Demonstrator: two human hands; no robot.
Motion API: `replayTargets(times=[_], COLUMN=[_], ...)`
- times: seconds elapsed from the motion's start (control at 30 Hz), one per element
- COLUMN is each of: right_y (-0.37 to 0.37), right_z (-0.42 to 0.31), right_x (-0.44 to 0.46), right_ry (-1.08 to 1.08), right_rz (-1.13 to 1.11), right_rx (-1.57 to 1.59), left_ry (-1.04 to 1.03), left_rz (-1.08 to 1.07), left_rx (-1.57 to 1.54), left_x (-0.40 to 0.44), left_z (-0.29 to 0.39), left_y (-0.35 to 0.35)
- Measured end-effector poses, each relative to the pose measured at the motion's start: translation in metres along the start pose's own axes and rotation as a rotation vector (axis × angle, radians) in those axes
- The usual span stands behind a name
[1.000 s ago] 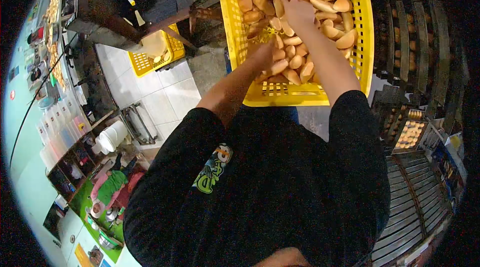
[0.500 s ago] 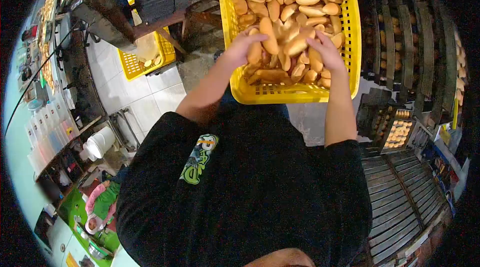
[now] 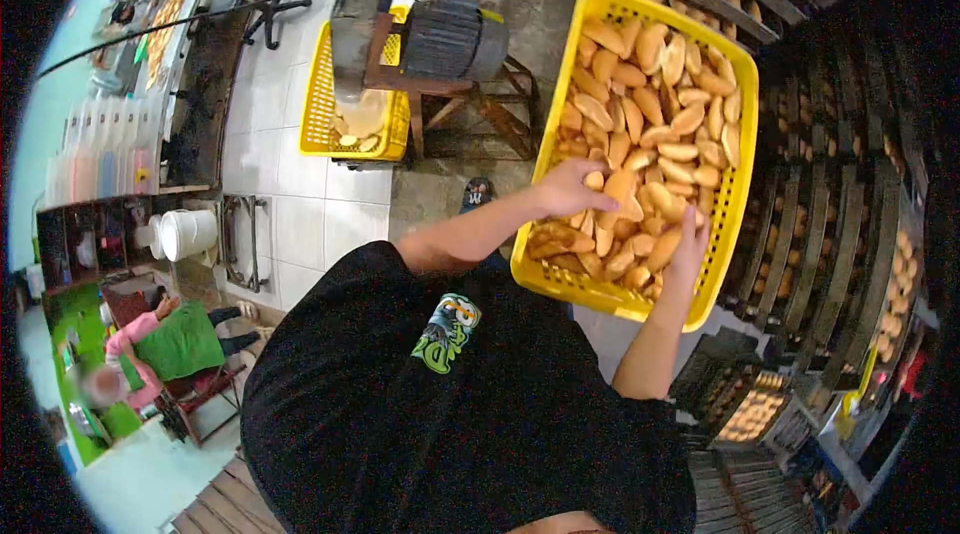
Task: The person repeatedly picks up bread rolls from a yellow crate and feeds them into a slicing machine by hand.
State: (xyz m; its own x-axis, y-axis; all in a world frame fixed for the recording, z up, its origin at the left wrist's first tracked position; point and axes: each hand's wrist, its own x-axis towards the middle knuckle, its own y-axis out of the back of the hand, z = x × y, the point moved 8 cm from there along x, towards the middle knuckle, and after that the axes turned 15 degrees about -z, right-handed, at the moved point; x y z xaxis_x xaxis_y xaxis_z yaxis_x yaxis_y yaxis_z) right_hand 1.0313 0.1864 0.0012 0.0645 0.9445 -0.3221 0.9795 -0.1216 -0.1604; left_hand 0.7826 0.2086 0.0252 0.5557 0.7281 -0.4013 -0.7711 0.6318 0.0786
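Note:
A large yellow crate in front of me is heaped with golden, elongated bread rolls. My left hand reaches over the crate's left side, its fingers curled round a roll whose end shows beside the thumb. Low on the right side of the heap, my right hand is closed against a bread roll. Part of its grip is hidden among the rolls.
Racks with trays of rolls stand close on the right. At left are a motor on a stand, a smaller yellow crate and a white bucket. A person in a green apron sits at lower left.
My view has turned, so the crate appears lower, farther right and tilted. Both hands remain among the rolls; the rolls visible at my fingers are lower in the heap than before.

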Motion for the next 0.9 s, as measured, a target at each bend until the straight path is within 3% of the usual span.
replayTargets(times=[0.13,0.27,0.4,0.47,0.53,0.6,0.67,0.77,0.9], right_y=[-0.021,-0.058,-0.129,-0.168,-0.223,-0.293,-0.357,-0.415,-0.482], right_z=[-0.001,-0.004,-0.045,-0.064,-0.100,-0.147,-0.196,-0.241,-0.269], right_x=[-0.021,-0.023,-0.013,0.004,0.010,0.022,0.024,0.053,0.062], right_ry=[-0.005,-0.050,-0.030,0.010,0.093,0.251,0.427,0.592,0.782], right_rz=[-0.014,-0.042,-0.129,-0.187,-0.091,-0.213,-0.308,-0.262,-0.196], right_rx=[0.064,0.101,0.122,0.121,0.081,0.051,0.053,-0.227,-0.596], left_ry=[0.042,-0.207,-0.383,-0.395,-0.429,-0.478,-0.402,-0.461,-0.551], left_rz=[-0.011,0.060,0.209,0.244,0.392,0.590,0.711,0.862,0.825], left_rx=[0.220,0.172,0.172,-0.054,0.073,-0.008,0.422,0.808,0.979], left_x=[-0.012,-0.045,-0.124,-0.167,-0.223,-0.267,-0.297,-0.314,-0.294], left_z=[0.003,0.014,0.040,0.034,0.056,0.054,0.085,0.120,0.149], left_y=[0.000,0.034,0.123,0.171,0.229,0.283,0.326,0.363,0.386])
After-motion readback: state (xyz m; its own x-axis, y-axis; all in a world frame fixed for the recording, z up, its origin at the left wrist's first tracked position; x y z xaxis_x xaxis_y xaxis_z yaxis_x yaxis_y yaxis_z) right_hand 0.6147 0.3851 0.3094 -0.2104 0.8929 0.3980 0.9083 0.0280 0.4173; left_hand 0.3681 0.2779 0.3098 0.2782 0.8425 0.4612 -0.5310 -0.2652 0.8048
